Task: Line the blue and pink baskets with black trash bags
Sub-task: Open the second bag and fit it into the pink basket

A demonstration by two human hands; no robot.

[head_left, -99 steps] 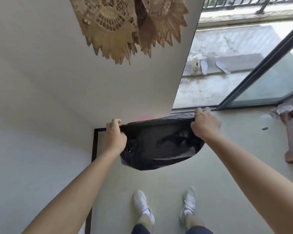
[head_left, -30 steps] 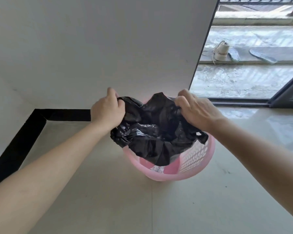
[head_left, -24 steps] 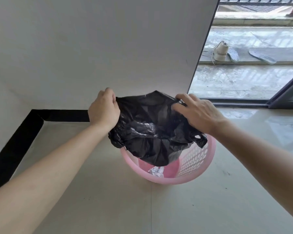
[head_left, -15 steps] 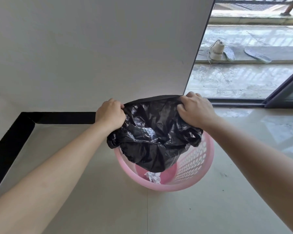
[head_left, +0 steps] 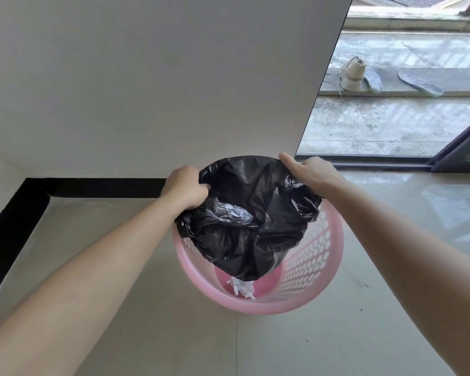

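A pink perforated basket [head_left: 315,256] stands on the tiled floor close to the wall. A black trash bag [head_left: 250,213] hangs with its crumpled lower part inside the basket and its mouth spread above the rim. My left hand [head_left: 185,187] grips the bag's left edge. My right hand [head_left: 308,169] grips the right edge, thumb along the top. A crumpled white paper [head_left: 242,287] lies on the basket's bottom, under the bag. No blue basket is in view.
A white wall [head_left: 160,85] with a black skirting strip [head_left: 98,188] rises just behind the basket. To the right a sliding glass door frame [head_left: 456,147] opens on a balcony, where a shoe [head_left: 352,76] and two insoles lie.
I have bent lower over the basket. The bag has dropped deeper into it and its mouth is spread wider between my hands.
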